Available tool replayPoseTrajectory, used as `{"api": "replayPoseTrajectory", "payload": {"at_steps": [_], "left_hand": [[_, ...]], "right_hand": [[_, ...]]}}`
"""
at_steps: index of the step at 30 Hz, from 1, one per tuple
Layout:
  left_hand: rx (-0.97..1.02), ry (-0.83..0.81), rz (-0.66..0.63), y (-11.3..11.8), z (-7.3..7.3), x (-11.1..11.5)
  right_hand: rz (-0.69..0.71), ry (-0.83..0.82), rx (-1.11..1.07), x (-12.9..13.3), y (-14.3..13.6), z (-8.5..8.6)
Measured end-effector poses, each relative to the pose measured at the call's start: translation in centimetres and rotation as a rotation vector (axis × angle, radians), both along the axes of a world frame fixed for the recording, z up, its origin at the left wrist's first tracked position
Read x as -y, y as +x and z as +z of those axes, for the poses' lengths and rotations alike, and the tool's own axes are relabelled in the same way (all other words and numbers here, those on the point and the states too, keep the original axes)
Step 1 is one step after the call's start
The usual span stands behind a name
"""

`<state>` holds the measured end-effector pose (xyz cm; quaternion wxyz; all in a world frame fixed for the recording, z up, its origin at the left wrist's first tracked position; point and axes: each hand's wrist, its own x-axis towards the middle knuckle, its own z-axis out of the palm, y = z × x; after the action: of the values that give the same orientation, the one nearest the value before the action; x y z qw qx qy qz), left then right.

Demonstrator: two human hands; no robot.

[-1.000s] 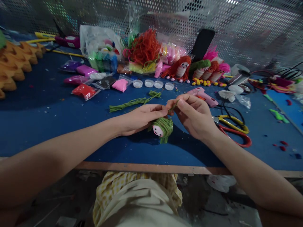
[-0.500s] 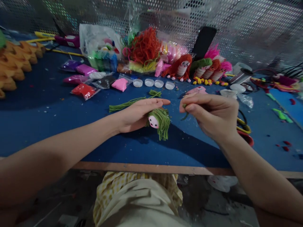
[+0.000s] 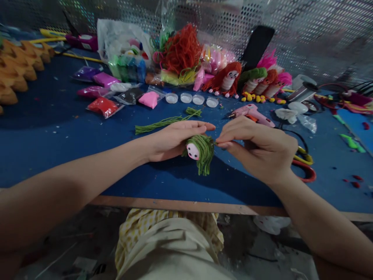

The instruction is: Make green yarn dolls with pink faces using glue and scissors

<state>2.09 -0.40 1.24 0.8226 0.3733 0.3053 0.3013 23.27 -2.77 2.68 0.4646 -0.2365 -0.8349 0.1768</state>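
My left hand [image 3: 182, 138] is closed around a small doll head [image 3: 201, 151], a white painted face with strands of green yarn for hair. The face points toward me and the yarn hangs down on its right side. Close to the right side of that hair, my right hand [image 3: 253, 146] pinches with thumb and forefinger; what sits between the fingertips barely shows now, though a short piece of green yarn was visible there earlier. Behind my left hand lies a bundle of green yarn [image 3: 160, 125] on the blue table.
A pink glue gun [image 3: 256, 115] lies behind my right hand, and red-handled scissors [image 3: 304, 171] lie beside the wrist. Farther back are small clear dishes [image 3: 186, 98], bags of coloured clay [image 3: 105, 107], red yarn [image 3: 183, 50] and several finished dolls [image 3: 230, 79].
My right hand has moved left, bringing its pinched fingertips up to the doll's green hair. The glue gun behind it now shows more fully. The view has shifted slightly.
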Motion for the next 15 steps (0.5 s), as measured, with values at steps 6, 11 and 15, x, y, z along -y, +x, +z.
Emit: {"api": "replayPoseTrajectory", "payload": {"at_steps": [6, 11, 15], "left_hand": [[-0.006, 0.01, -0.004, -0.03, -0.09, -0.01], [-0.003, 0.016, -0.012, 0.01, -0.2, -0.02], [-0.009, 0.019, -0.012, 0.01, -0.14, 0.01]], "right_hand": [[-0.037, 0.057, 0.06, 0.07, -0.03, 0.12], [-0.029, 0.133, 0.075, 0.02, -0.04, 0.05], [-0.008, 0.173, 0.045, -0.27, 0.02, -0.16]]}}
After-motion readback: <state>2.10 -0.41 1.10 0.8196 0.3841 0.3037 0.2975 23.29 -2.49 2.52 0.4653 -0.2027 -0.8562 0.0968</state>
